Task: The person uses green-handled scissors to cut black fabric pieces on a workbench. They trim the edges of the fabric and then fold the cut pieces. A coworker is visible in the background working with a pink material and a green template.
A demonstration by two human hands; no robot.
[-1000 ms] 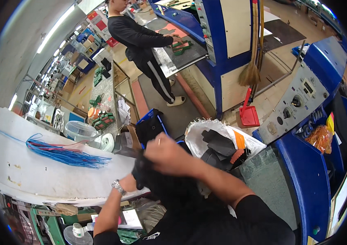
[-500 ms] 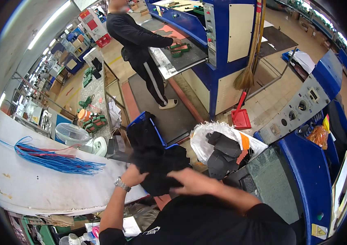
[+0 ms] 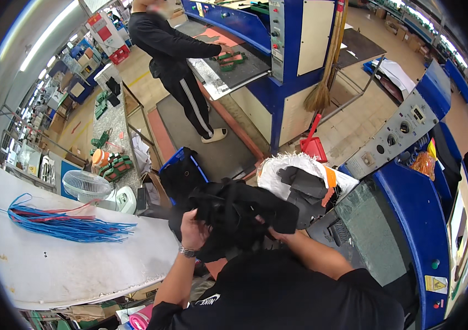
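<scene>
Both my hands hold a stack of flat black pieces [image 3: 239, 212] in front of my chest. My left hand [image 3: 192, 231], with a watch on its wrist, grips the stack's left underside. My right hand [image 3: 271, 235] is mostly hidden under the stack's right side, its forearm running down to the right. Just beyond the stack stands a blue crate [image 3: 181, 173] filled with more black pieces.
A white bench [image 3: 69, 264] with a bundle of blue and red strings [image 3: 63, 225] lies to my left. A white sack [image 3: 300, 170] of dark scraps stands ahead, a blue machine [image 3: 415, 220] at right. Another person [image 3: 176, 55] works at a blue press [image 3: 267, 33] beyond.
The stack of black pieces has come up and toward me, away from the blue crate. My left hand has shifted under it; my head has turned slightly.
</scene>
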